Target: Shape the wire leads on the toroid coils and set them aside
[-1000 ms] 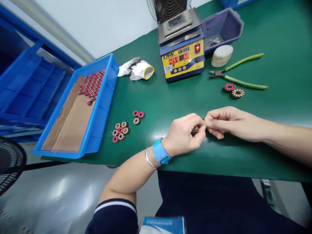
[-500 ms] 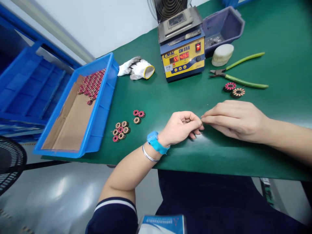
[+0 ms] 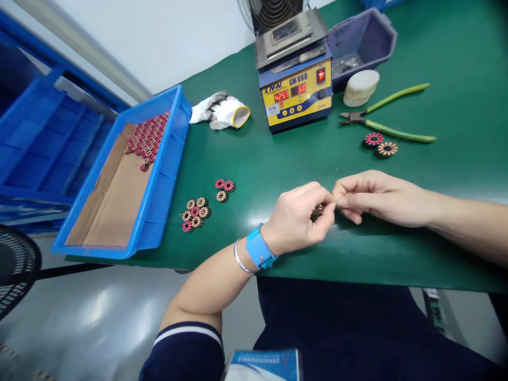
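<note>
My left hand (image 3: pixel 298 218) is closed over the green tabletop, pinching a small ring coil (image 3: pixel 318 210), mostly hidden by the fingers; only a dark, coppery bit of it shows. Fingertips of my right hand (image 3: pixel 383 197) are pressed together right against the left fingertips, at the coil's edge. What they pinch is too small to make out. Beyond the right hand lie a pink-wound ring coil (image 3: pixel 373 139) and a copper-coloured ring coil (image 3: pixel 386 150), beside green-handled cutters (image 3: pixel 397 125) with spread handles. Several loose ring coils (image 3: pixel 195 211) lie left of my left hand.
A blue bin (image 3: pixel 159 196) at the left holds rows of coils on cardboard. At the back stand a yellow-and-blue heating unit (image 3: pixel 296 95) with lit red digits, a purple bin (image 3: pixel 381 42) and a white oval block (image 3: pixel 361 88). White gloves (image 3: pixel 220 110) lie left of the unit.
My left hand has turned over, its back now more upward, with a bit of the coil showing. My right fingers have curled in from a straighter pinch. The unit's digits have changed.
</note>
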{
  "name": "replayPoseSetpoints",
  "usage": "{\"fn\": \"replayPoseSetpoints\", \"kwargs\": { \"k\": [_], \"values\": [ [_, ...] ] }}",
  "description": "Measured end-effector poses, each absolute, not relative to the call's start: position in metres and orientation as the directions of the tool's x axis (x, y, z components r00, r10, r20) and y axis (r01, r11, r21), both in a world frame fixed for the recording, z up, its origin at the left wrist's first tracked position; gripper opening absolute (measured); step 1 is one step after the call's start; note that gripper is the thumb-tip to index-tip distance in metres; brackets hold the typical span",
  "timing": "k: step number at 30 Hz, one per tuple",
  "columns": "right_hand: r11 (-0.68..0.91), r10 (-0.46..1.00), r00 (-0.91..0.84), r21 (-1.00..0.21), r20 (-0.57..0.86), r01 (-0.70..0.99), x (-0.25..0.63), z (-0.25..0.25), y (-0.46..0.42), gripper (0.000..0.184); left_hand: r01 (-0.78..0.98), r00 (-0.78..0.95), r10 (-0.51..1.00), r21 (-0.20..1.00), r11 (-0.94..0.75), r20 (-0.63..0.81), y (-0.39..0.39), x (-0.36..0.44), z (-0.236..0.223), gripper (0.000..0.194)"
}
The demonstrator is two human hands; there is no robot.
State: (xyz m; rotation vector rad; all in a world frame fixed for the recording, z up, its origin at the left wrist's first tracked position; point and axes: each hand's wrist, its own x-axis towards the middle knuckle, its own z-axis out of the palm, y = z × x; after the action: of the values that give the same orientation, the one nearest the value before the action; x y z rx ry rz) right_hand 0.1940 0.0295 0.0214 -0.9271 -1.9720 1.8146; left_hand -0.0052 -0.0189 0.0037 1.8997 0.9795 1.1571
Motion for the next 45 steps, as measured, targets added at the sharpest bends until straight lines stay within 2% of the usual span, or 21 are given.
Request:
{"fn": "replayPoseSetpoints", "kwargs": {
  "k": [2, 3, 5, 6, 9, 12, 17, 19, 21, 23, 25, 26, 28, 31, 33, 35, 37, 39, 41, 42, 45],
  "values": [
    [-0.149, 0.593, -0.756, -0.960, -0.277, 0.236, 0.193, 0.022, 0.030, 0.034, 0.256, 0.315, 0.853, 0.828, -0.498, 0.416, -0.019, -0.005, 0.004, 0.017],
    [-0.090, 0.621, -0.747, -0.968, -0.239, 0.235, 0.194, 0.022, 0.029, 0.033, 0.227, 0.305, 0.885, 0.876, -0.426, 0.352, -0.019, -0.005, 0.005, 0.016],
    [0.251, 0.704, -0.710, -0.938, 0.007, 0.240, 0.196, 0.020, 0.028, 0.024, 0.116, 0.294, 0.944, 0.975, -0.189, 0.148, -0.016, -0.007, 0.006, 0.016],
    [0.466, 0.702, -0.689, -0.848, 0.181, 0.251, 0.198, 0.018, 0.027, 0.018, 0.055, 0.300, 0.953, 0.996, -0.063, 0.044, -0.015, -0.008, 0.007, 0.017],
    [0.861, 0.494, -0.678, -0.418, 0.545, 0.291, 0.201, 0.015, 0.024, 0.008, -0.069, 0.320, 0.938, 0.984, 0.167, -0.137, -0.010, -0.010, 0.010, 0.023],
    [0.933, 0.358, -0.714, -0.194, 0.602, 0.304, 0.201, 0.014, 0.023, 0.013, -0.096, 0.314, 0.928, 0.965, 0.243, -0.202, -0.008, -0.010, 0.011, 0.024],
    [0.941, 0.297, -0.739, -0.057, 0.605, 0.332, 0.198, 0.012, 0.022, 0.015, -0.089, 0.304, 0.941, 0.979, 0.183, -0.149, -0.010, -0.008, 0.008, 0.025],
    [0.924, 0.369, -0.725, -0.145, 0.582, 0.353, 0.196, 0.012, 0.021, 0.007, -0.039, 0.290, 0.956, 0.998, 0.047, -0.034, -0.012, -0.008, 0.006, 0.023],
    [0.811, 0.565, -0.686, -0.463, 0.458, 0.359, 0.194, 0.014, 0.020, 0.011, 0.072, 0.264, 0.950, 0.979, -0.189, 0.164, -0.013, -0.008, 0.003, 0.018],
    [0.458, 0.721, -0.674, -0.841, 0.161, 0.289, 0.192, 0.018, 0.021, 0.027, 0.178, 0.271, 0.885, 0.884, -0.432, 0.378, -0.015, -0.007, 0.003, 0.016],
    [0.037, 0.686, -0.717, -0.979, -0.120, 0.200, 0.191, 0.021, 0.023, 0.042, 0.213, 0.292, 0.819, 0.801, -0.560, 0.494, -0.016, -0.008, 0.003, 0.015],
    [-0.092, 0.640, -0.743, -0.980, -0.195, 0.178, 0.191, 0.022, 0.024, 0.047, 0.207, 0.294, 0.819, 0.804, -0.557, 0.492, -0.017, -0.008, 0.004, 0.015],
    [-0.118, 0.626, -0.751, -0.978, -0.207, 0.172, 0.193, 0.023, 0.027, 0.047, 0.155, 0.285, 0.883, 0.891, -0.427, 0.374, -0.017, -0.009, 0.006, 0.016],
    [0.306, 0.718, -0.691, -0.928, 0.079, 0.212, 0.198, 0.019, 0.029, 0.026, 0.007, 0.305, 0.949, 0.997, -0.081, 0.075, -0.014, -0.011, 0.010, 0.018],
    [0.651, 0.643, -0.681, -0.718, 0.351, 0.246, 0.202, 0.016, 0.029, 0.011, -0.057, 0.324, 0.943, 0.994, 0.095, -0.071, -0.012, -0.012, 0.012, 0.021],
    [0.852, 0.484, -0.718, -0.456, 0.501, 0.257, 0.204, 0.015, 0.029, 0.010, -0.070, 0.331, 0.930, 0.978, 0.196, -0.163, -0.009, -0.012, 0.015, 0.023],
    [0.929, 0.366, -0.745, -0.263, 0.557, 0.259, 0.205, 0.015, 0.029, 0.013, -0.063, 0.336, 0.918, 0.968, 0.245, -0.211, -0.008, -0.012, 0.016, 0.024],
    [0.946, 0.322, -0.755, -0.183, 0.571, 0.266, 0.203, 0.016, 0.028, 0.013, -0.055, 0.344, 0.916, 0.969, 0.241, -0.208, -0.009, -0.012, 0.016, 0.024],
    [0.919, 0.392, -0.742, -0.269, 0.544, 0.288, 0.199, 0.018, 0.026, 0.010, -0.029, 0.335, 0.933, 0.989, 0.148, -0.130, -0.011, -0.011, 0.015, 0.023],
    [0.868, 0.479, -0.722, -0.393, 0.499, 0.303, 0.197, 0.019, 0.025, 0.011, 0.008, 0.320, 0.946, 0.999, 0.049, -0.049, -0.013, -0.010, 0.013, 0.021],
    [0.392, 0.723, -0.681, -0.882, 0.118, 0.263, 0.191, 0.023, 0.023, 0.028, 0.181, 0.287, 0.916, 0.923, -0.339, 0.280, -0.017, -0.009, 0.010, 0.017]
  ]
}}
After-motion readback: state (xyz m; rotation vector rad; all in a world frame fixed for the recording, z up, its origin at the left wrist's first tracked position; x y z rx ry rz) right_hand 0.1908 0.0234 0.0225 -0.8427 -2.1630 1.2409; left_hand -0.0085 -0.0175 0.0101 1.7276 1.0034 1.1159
